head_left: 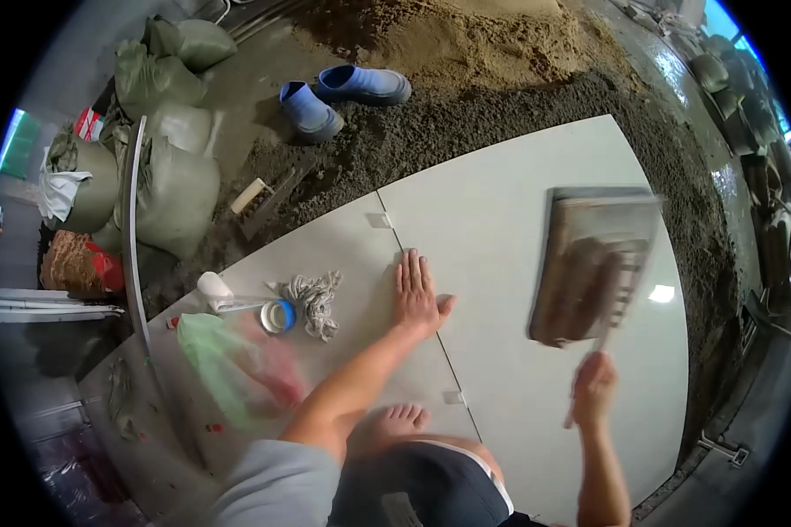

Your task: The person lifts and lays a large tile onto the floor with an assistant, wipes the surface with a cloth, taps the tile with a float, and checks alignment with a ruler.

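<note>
Palm down with its fingers stretched out, my left hand presses on the pale floor near the seam between two large tiles. My right hand is closed round the handle of a broad, flat-headed paddle, which is smeared by motion. Its brown, square head hangs over the right tile; I cannot tell whether they touch. Two small whitish clips sit along the seam, the upper clip and the lower clip. On the left tile lie a grey rag and a blue-and-white tape roll.
A green-and-red plastic bag and a white cup-like thing lie left. Beyond the tiles are dark mortar, a sand heap, blue boots and a trowel. Sacks and a long metal straightedge stand left.
</note>
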Demonstrator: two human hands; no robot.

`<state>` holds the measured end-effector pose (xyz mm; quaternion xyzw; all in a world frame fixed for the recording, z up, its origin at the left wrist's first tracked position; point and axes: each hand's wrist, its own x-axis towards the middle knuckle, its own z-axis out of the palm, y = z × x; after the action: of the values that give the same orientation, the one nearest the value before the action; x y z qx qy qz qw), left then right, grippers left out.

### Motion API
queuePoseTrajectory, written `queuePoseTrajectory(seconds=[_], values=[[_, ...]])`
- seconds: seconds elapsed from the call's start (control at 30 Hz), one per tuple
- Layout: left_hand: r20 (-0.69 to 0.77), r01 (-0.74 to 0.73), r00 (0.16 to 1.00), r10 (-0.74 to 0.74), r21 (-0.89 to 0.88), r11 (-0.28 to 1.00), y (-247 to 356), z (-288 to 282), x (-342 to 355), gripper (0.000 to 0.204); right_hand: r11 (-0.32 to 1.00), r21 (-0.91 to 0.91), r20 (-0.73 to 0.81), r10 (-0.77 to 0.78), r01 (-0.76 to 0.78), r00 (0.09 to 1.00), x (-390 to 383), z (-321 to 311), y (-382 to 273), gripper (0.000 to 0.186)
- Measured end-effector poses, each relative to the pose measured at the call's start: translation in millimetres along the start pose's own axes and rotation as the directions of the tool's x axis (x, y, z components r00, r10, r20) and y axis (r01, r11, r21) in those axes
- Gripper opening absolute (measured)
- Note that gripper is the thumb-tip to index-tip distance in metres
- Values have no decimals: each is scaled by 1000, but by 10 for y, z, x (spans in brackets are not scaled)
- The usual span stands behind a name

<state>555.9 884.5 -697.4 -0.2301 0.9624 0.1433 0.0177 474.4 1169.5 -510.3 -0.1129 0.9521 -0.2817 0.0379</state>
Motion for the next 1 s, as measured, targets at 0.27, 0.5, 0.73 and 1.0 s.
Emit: queuePoseTrajectory(seconds=[0.27,0.5,0.73,1.0], values=[[47,-43,998,42,14,999,21,-216,11,97,770,252,644,319,-587,695,925,392,-590,59],[-13,-29,1000,29,-30,999,22,-28,-37,99,847,483,233,121,-223,965,578,-330,-966,54],[-27,-66,997,66,1,998,57,-181,-73,97,940,5,522,290,-342,802,1173,1616,-469,83],[-54,-23,998,20,-47,999,77,-147,-108,102,787,208,595,370,-581,714,449,747,247,55]])
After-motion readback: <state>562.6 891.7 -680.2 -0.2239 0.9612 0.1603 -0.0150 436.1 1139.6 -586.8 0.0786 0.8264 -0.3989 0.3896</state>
